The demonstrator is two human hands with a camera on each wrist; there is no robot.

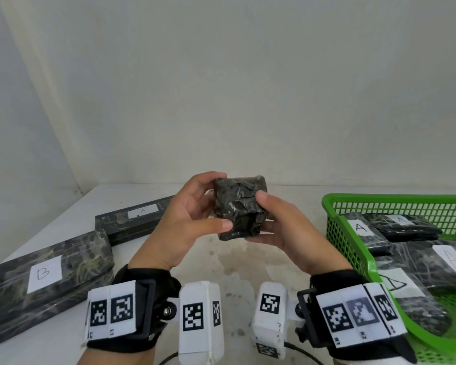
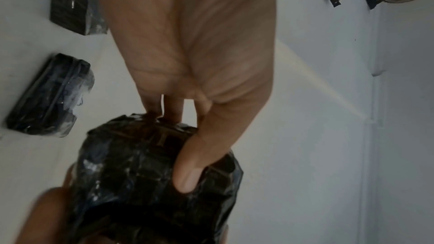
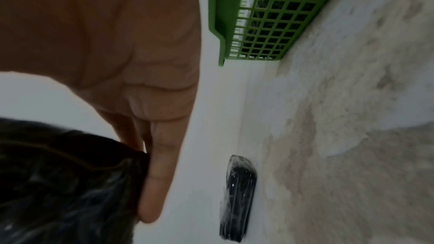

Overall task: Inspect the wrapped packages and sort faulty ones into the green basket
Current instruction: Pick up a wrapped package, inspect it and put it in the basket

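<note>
Package labelled B [image 1: 46, 283]: lies flat on the table, left of the left hand, label up, probably awaiting or past inspection.
Package labelled A [image 1: 134, 218]: behind it, also label up.
Left hand [image 1: 181, 225]: thumb and fingers clamped on the small black wrapped package [image 1: 238, 208].
Small black wrapped package: raised between both hands, likely so its film can be checked.
Right hand [image 1: 282, 233]: cradles it below, thumb on top.
Green basket [image 1: 353, 255]: just right of the right hand, holding labelled packages, within easy reach for rejects.

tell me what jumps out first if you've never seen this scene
A crumpled black wrapped package is held up at centre, between the left hand and right hand. On the right sits a bright green basket already holding labelled packages. Two long wrapped boxes, marked B and A, lie on the left.
</note>
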